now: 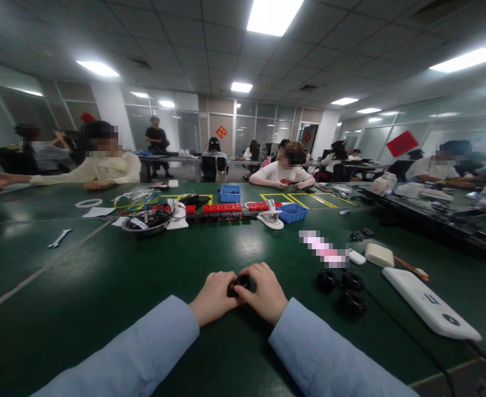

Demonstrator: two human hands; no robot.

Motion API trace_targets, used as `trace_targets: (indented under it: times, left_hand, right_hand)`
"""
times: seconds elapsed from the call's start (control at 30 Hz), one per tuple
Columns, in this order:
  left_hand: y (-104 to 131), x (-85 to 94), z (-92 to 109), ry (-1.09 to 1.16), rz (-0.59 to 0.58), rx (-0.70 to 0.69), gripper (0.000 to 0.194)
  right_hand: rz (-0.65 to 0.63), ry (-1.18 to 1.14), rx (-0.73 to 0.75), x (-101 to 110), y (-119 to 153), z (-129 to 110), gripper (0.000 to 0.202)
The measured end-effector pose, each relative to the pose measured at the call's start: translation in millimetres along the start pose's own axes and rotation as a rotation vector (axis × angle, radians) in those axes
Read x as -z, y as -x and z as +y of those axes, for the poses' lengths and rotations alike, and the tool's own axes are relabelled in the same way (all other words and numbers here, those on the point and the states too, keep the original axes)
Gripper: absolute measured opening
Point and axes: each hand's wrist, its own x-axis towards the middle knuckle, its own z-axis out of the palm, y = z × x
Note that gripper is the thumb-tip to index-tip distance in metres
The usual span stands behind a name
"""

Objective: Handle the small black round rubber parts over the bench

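Both of my hands meet over the green table, around a small round black part. My left hand has its fingers closed on the part's left side. From the right, my right hand grips the same part, its thumb across the front. The fingers cover much of the part. To the right of my hands lie three similar black round parts, one at the left, one behind and one nearest me.
A white power bank-like device with a black cable lies at the right. Farther back are a cream box, blue bins, red strips, a bowl of cables and a wrench. People sit beyond the table.
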Motion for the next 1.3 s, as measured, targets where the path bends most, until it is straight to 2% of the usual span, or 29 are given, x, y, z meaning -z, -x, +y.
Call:
trace_targets:
  times: [0.5,0.67,0.8,0.9,0.97,1.03,1.13,1.3]
  left_hand:
    - [-1.0,-0.1,-2.8,0.015,-0.01,-0.034,0.025]
    - [-0.9,0.2,-3.6,0.029,-0.005,-0.063,0.027]
    - [-1.0,-0.6,-4.6,0.034,-0.006,-0.091,0.027]
    - [-1.0,-0.7,-4.5,0.031,-0.011,-0.104,0.027]
    - [-0.9,-0.5,-4.7,0.03,-0.014,-0.105,0.027]
    - [-1.0,-0.4,-5.3,0.03,-0.016,-0.101,0.028]
    - [-1.1,-0.8,-6.5,0.029,-0.014,-0.089,0.03]
    - [-1.2,-1.8,-7.2,0.036,-0.017,-0.091,0.028]
  right_hand:
    - [-0.006,-0.015,-0.007,3.9,2.0,-0.8,0.019]
    - [-0.047,-0.054,0.066,6.9,1.9,-1.3,0.022]
    - [-0.074,-0.108,0.147,7.5,2.0,-0.6,0.037]
    - [-0.083,-0.111,0.203,7.0,2.6,1.0,0.039]
    - [-0.05,-0.112,0.247,7.1,3.3,2.2,0.039]
    - [0.041,-0.131,0.269,7.4,3.8,3.3,0.038]
    - [0.181,-0.171,0.229,7.5,3.9,4.2,0.037]
    - [0.17,-0.145,0.08,5.8,3.2,3.8,0.021]
